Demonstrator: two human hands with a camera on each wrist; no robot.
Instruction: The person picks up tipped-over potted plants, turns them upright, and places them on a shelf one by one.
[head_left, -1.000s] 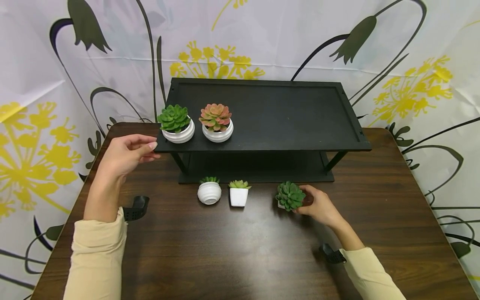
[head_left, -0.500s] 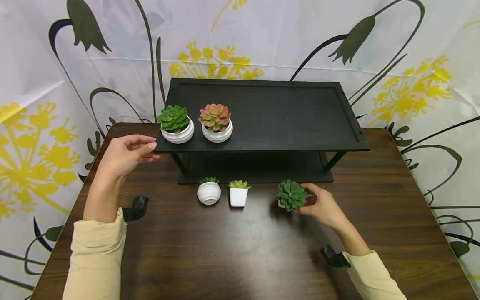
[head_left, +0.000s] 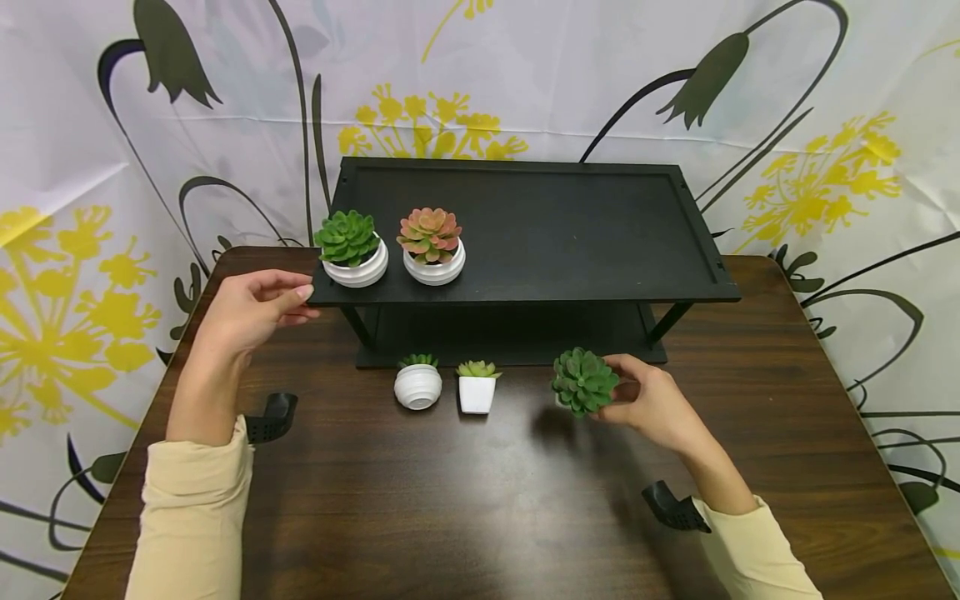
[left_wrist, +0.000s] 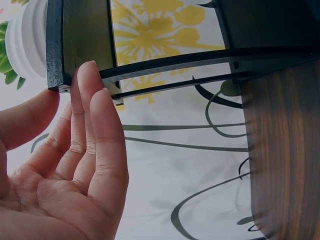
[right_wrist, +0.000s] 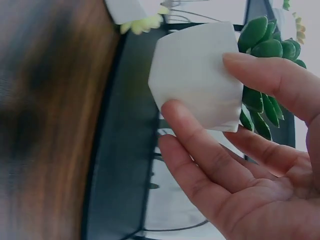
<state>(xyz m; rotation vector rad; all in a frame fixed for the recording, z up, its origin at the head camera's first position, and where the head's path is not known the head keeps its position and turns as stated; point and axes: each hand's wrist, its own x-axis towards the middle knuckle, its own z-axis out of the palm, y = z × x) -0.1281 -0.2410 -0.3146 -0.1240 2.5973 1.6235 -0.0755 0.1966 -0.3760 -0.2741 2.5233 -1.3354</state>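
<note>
My right hand [head_left: 654,407] holds a dark green potted succulent [head_left: 585,382] above the table. In the right wrist view, thumb and fingers grip its white angular pot [right_wrist: 197,75]. My left hand [head_left: 251,310] pinches the front left corner of a black two-tier shelf [head_left: 570,233]. Seen from the left wrist, the thumb [left_wrist: 35,117] touches the corner and the fingertips reach its underside. On the top tier at the left stand a bright green succulent [head_left: 348,239] and a pinkish-orange succulent [head_left: 431,236], each in a round white pot.
In front of the shelf, a small succulent in a round white pot [head_left: 417,387] and a pale green one in a square white pot [head_left: 477,393] stand on the brown wooden table [head_left: 450,500]. A flower-patterned cloth [head_left: 525,67] hangs behind.
My right hand has raised the dark green potted succulent off the table, and its shadow now lies apart below it. The left hand stays at the shelf corner.
</note>
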